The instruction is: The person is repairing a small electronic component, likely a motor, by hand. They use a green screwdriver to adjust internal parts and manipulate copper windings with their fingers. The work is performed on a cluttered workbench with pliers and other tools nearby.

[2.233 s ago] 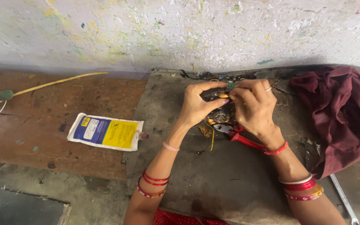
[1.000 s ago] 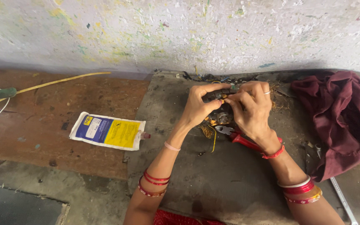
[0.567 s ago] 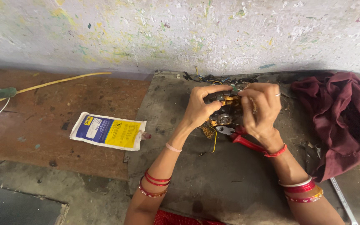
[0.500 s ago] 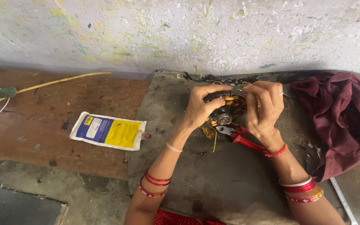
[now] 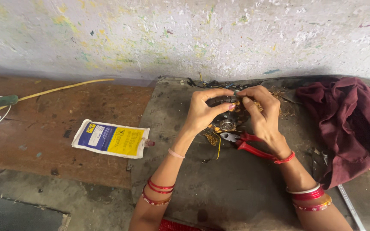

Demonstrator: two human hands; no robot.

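Two bare hands at work over a dark, stained worktop (image 5: 236,192) set against a paint-flecked wall (image 5: 185,34). Left hand (image 5: 204,111) curled, thumb and forefinger pressed together in a pinching grip on the near rim of a small round motor part (image 5: 227,122), dark with copper windings and a metal hub showing at its centre. Right hand (image 5: 262,113) opposite, fingertips closed in a like grip on the top edge of the same part, thumb tucked in toward the left thumb, the two nearly touching. Part held just above the worktop, between both hands, toward the far middle of the dark slab. Directly beneath and partly hidden by the right wrist, red-handled pliers (image 5: 253,147) lying flat, jaws pointing left. Loose yellow wire strands (image 5: 214,141) just beside the pliers' nose. Red bangles on both forearms, a thin red thread at the right wrist.

To the right, a crumpled maroon cloth (image 5: 347,124) heaped on the worktop's edge. To the left, on a brown wooden board (image 5: 65,128), a flat blue and yellow pouch (image 5: 112,139) with a small red cap, well apart from the hands. Farther left, a long yellow stick (image 5: 65,87) lying near the wall.
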